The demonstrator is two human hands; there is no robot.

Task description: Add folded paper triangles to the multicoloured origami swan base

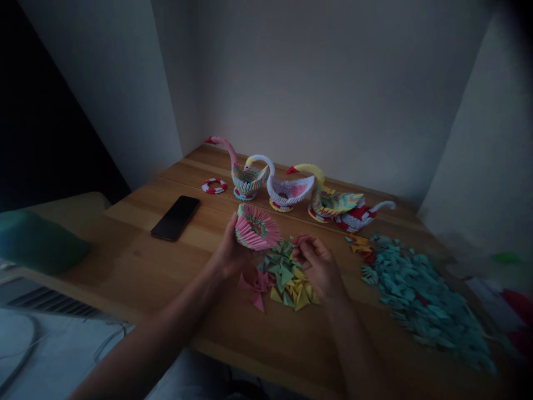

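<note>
My left hand [228, 251] is closed round a round pink paper piece [256, 226] with a green, yellow and blue centre, held tilted above the wooden table [200, 311]. Just to its right, my right hand [318, 265] pinches a small pink folded paper triangle [300, 240] between thumb and fingers. Under both hands lies a small heap of green, yellow and pink folded triangles [285, 280].
Several paper swans [287, 189] stand in a row along the wall. A red-and-white paper ring [214, 186] and a black phone [175, 217] lie at the left. A large spread of teal folded pieces [420, 297] covers the table's right side.
</note>
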